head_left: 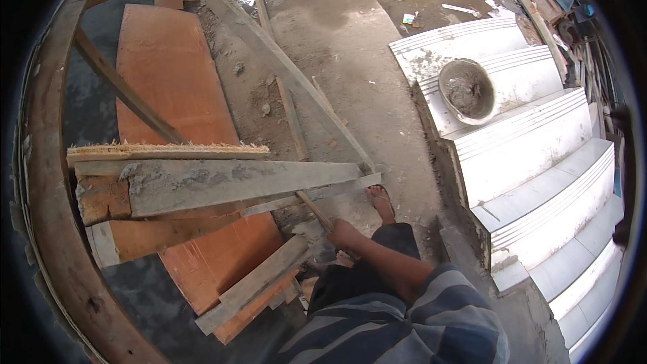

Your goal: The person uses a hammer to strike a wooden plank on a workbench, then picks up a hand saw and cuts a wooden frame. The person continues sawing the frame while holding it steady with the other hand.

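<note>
My right hand (346,236) is closed around a thin brown wooden stick (314,209). My left hand is out of sight, so I can't tell what it is doing. The stick points ahead and to the left, and its far end is at the edge of a narrow grey wooden strip (323,192).

Far ahead of my hand there is a small yellow and white wrapper (408,19) on the ground. Any words on it are too tiny to read.

A thick wooden beam with grey crust (222,185) lies across the way, left of my hand. Just past it is a pale board with a rough, splintery edge (168,152). A long grey slanting beam (269,54) cuts across the ground ahead. A big flat orange board (165,61) is far to the left.

Well off to my right are white tiled steps (512,152), with a round grey bucket (488,98) of wet grey mix on them.
</note>
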A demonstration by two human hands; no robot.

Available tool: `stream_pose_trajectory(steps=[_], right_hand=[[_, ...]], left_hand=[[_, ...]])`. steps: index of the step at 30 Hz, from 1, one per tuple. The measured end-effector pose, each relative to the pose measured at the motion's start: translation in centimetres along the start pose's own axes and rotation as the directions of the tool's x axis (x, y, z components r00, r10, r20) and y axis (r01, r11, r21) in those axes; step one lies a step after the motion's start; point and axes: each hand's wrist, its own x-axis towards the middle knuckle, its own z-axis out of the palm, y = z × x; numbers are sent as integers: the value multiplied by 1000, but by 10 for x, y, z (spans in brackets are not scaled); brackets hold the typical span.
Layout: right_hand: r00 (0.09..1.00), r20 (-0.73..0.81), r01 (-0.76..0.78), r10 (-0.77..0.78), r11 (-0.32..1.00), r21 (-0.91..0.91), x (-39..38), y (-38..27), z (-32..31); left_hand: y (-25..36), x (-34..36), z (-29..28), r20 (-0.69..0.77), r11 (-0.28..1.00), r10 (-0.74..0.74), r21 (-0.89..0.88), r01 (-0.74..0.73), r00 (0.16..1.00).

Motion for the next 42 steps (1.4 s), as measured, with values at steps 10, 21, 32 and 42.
stream_pose_trajectory(steps=[10, 21, 32, 42], right_hand=[[992, -127, -34, 21, 995, -97, -84, 42, 3], [942, -307, -122, 137, 990, 68, -139, 50, 4], [739, -548, -24, 392, 828, 560, -231, 151, 67], [30, -994, 868, 109, 491, 80, -278, -87, -56]], left_hand=[[-15, -9, 17, -53, 980, 191, 63, -188, 980], [45, 0, 39, -200, 885, 56, -443, -141, 978], [-24, -61, -4, -407, 694, 72, -635, -339, 911], [-123, -139, -59, -260, 748, -181, -663, -39, 949]])
